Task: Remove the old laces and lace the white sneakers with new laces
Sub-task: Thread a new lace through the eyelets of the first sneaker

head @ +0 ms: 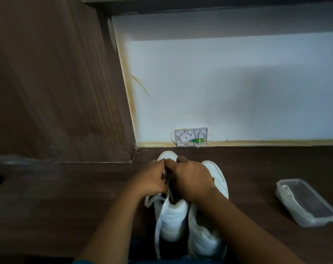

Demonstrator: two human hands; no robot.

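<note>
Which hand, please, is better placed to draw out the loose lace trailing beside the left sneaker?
Left. The loose lace emerges beneath the left hand and trails down the outer side of the left sneaker; the right hand sits on the shoe's other side.

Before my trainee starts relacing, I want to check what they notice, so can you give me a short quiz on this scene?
1. True or false: the left hand and the right hand are both at the same sneaker.
2. The plastic container lies: A) left of the sneakers, B) right of the sneakers, C) on top of a sneaker.
3. Fill in: the loose lace trails down beside the ___ sneaker.
Key: 1 true; 2 B; 3 left.
</note>
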